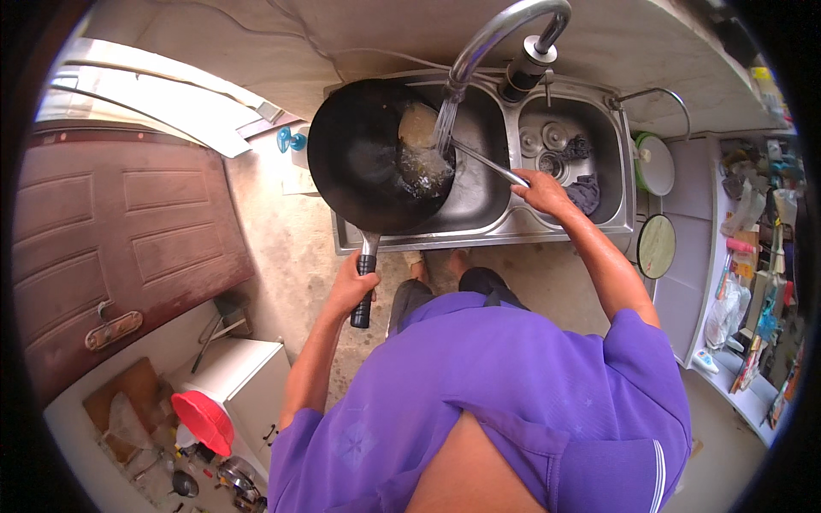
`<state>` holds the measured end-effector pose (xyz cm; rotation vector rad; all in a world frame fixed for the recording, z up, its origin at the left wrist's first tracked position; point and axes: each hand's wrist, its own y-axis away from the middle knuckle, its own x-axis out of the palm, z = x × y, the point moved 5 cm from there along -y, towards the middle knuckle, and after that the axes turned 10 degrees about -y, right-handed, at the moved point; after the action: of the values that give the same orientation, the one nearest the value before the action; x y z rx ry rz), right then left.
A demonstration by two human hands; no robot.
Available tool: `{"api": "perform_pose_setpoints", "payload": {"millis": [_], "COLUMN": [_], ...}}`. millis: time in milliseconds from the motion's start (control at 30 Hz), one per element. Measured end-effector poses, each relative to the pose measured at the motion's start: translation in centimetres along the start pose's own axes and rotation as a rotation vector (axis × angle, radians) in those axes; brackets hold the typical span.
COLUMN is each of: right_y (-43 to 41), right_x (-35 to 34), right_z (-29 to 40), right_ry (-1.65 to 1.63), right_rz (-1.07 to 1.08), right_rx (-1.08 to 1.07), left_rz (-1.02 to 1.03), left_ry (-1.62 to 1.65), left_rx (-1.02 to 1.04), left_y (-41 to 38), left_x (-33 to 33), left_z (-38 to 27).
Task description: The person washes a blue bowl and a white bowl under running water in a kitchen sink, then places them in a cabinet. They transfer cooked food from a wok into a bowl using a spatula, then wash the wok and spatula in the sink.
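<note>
A black wok (359, 154) is tilted over the left basin of a double stainless-steel sink (481, 186). My left hand (351, 285) grips its black handle (363, 308). Water streams from the curved faucet (507, 25) into the wok's right side, where cloudy water (423, 170) splashes and bubbles. In my right hand (544, 192) is the metal handle of a cooking utensil (490, 163), and its far end reaches into the wok under the stream. A tan rounded patch (417, 125) shows there; whether it is the utensil's head or water cannot be told.
The right basin holds strainer lids (554, 136) and a dark wet cloth (584, 194). A small tap (654, 96) stands at the sink's right corner. Farther right are a round green-rimmed item (655, 163) and cluttered shelves (737, 301). Left are a brown door (128, 237) and a red basin (203, 423).
</note>
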<state>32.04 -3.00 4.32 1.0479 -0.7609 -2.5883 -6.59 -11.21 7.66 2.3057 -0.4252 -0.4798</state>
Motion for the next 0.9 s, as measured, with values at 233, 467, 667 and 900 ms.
{"api": "perform_pose_setpoints", "payload": {"millis": [233, 467, 667, 900], "right_y": [-2.2, -1.4, 1.5, 4.9], "right_x": [2.4, 2.6, -2.1, -6.8], "right_z": [1.2, 1.7, -0.2, -2.1], "right_ry": [-0.294, -0.297, 0.019, -0.060], "right_rz": [0.235, 0.520, 0.376, 0.025], "right_rx": [0.095, 0.054, -0.251, -0.030], "left_rz": [0.204, 0.216, 0.200, 0.065], "left_ry": [-0.072, -0.034, 0.063, -0.028], "left_rx": [-0.142, -0.144, -0.061, -0.033], "left_y": [1.8, 0.8, 0.0, 0.1], "left_x": [-1.2, -0.4, 1.1, 1.1], "left_z": [-3.4, -1.9, -0.4, -1.1]}}
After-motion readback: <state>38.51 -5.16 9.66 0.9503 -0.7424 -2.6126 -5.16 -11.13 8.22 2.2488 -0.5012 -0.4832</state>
